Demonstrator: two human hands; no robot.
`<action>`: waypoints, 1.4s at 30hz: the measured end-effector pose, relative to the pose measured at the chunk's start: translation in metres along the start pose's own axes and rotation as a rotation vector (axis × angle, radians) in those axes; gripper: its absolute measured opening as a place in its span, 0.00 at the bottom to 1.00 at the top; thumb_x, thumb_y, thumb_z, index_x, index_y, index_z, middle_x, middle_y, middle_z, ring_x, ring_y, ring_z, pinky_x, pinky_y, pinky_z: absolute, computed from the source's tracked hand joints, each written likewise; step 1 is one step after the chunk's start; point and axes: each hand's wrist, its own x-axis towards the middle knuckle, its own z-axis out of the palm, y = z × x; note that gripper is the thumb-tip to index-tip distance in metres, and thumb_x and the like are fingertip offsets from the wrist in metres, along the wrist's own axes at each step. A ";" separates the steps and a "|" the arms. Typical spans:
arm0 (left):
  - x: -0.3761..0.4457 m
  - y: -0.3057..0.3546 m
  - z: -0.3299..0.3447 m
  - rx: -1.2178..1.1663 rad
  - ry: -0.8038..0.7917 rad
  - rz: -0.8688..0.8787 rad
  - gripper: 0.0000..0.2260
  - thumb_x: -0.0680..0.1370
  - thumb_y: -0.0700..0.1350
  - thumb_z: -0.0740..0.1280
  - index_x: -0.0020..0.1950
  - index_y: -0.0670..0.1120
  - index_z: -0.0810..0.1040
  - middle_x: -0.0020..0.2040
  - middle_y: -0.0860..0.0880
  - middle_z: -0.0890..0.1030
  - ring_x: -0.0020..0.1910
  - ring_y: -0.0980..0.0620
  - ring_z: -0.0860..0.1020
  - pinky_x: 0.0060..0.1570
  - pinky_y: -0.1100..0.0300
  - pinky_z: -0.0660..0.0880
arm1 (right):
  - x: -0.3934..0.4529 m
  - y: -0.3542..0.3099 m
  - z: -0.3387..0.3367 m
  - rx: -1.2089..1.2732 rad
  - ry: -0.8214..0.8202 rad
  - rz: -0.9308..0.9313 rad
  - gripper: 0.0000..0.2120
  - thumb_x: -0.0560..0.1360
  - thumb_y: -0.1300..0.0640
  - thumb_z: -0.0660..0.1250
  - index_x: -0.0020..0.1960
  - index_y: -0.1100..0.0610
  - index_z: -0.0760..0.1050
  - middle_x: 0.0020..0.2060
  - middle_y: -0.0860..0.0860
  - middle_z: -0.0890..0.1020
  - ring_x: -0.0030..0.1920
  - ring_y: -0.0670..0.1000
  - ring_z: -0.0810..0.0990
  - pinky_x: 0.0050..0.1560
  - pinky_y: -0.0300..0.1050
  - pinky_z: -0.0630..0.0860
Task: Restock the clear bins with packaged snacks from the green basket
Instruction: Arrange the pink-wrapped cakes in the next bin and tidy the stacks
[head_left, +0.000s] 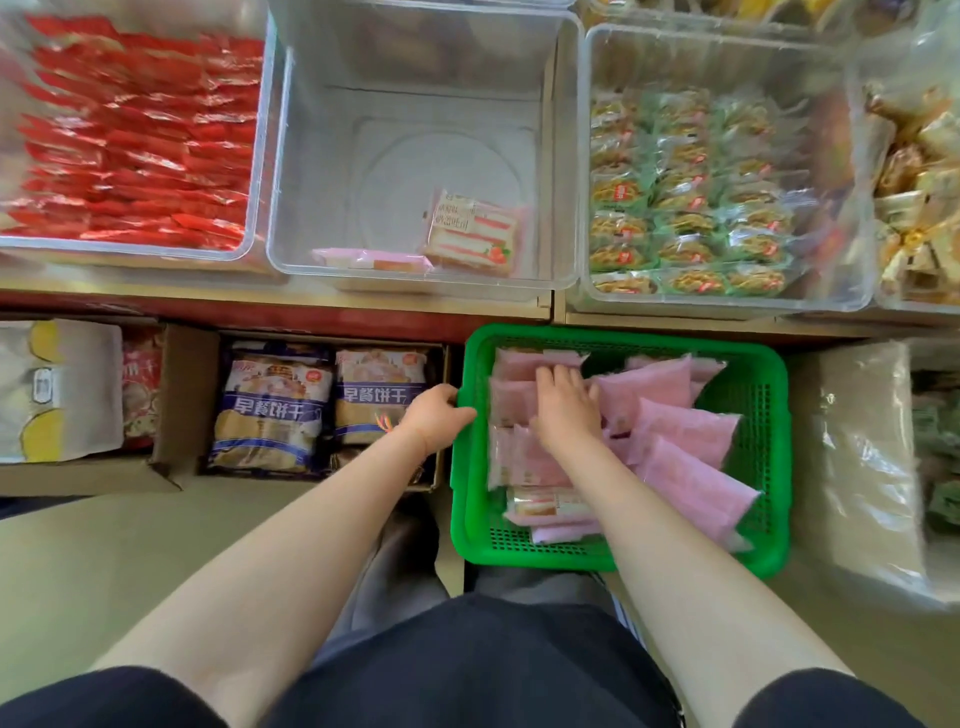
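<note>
Pink snack packets (670, 441) fanned diagonally in green basket (769, 467); right hand (566, 405) fingers spread flat on them.

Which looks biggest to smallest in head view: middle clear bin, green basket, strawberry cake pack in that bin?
1. Middle clear bin
2. Green basket, nearly as big; nearer the camera, so unsure
3. Cake pack, clearly smallest

At your 10 o'clock an open cardboard box (182, 395) under the shelf edge (291, 306) holds 2 blue-and-white biscuit bags (272, 410) side by side. Left of it at 9 o'clock sits a white-and-yellow bag (49, 389). At 3 o'clock you see a crinkled clear plastic bag (867, 467) on the floor (104, 561).
</note>
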 end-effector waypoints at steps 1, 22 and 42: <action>0.002 -0.001 0.002 -0.014 0.015 0.004 0.13 0.78 0.47 0.67 0.61 0.43 0.77 0.52 0.44 0.82 0.50 0.46 0.81 0.54 0.48 0.79 | 0.004 0.000 -0.001 -0.036 -0.003 -0.017 0.28 0.73 0.58 0.70 0.71 0.56 0.66 0.68 0.55 0.71 0.70 0.57 0.66 0.71 0.59 0.62; 0.000 -0.002 0.006 -0.061 0.083 -0.007 0.12 0.78 0.48 0.69 0.58 0.44 0.77 0.46 0.48 0.80 0.49 0.46 0.81 0.52 0.46 0.80 | 0.008 0.005 -0.008 -0.182 0.000 -0.288 0.18 0.76 0.56 0.68 0.65 0.56 0.73 0.65 0.56 0.72 0.67 0.59 0.68 0.67 0.55 0.63; -0.026 0.023 -0.023 -0.040 0.226 0.045 0.12 0.79 0.45 0.63 0.60 0.46 0.79 0.53 0.50 0.80 0.50 0.52 0.77 0.50 0.57 0.72 | -0.010 0.015 -0.042 0.472 0.192 -0.199 0.04 0.76 0.57 0.71 0.43 0.55 0.84 0.46 0.48 0.81 0.53 0.51 0.74 0.58 0.53 0.73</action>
